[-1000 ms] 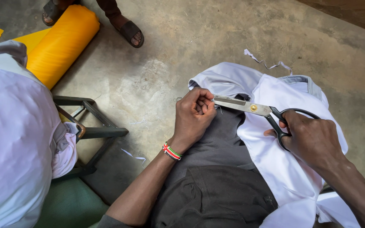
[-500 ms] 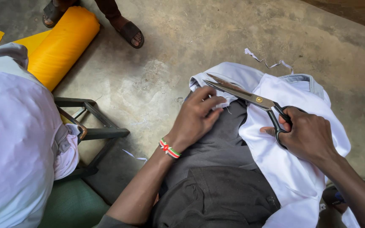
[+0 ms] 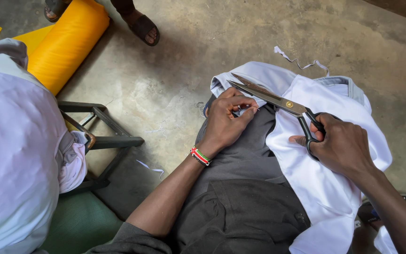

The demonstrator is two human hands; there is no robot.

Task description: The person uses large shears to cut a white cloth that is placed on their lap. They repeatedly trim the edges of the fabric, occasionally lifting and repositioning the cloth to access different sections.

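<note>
My left hand (image 3: 224, 123) pinches the white cloth (image 3: 316, 169) at its top edge on my lap; my right hand (image 3: 341, 146) grips one pair of scissors (image 3: 278, 101), blades parted at that edge. Bare concrete floor (image 3: 203, 61) beyond; one yellow roll (image 3: 69, 44) and one stool frame (image 3: 104, 136) to the left.

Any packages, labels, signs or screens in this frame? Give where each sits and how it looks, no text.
None of those that I can make out.
Nearest to a mark: a small round gold emblem at the pivot of the scissors, held in the right hand over the white garment; too small to make out.
</note>
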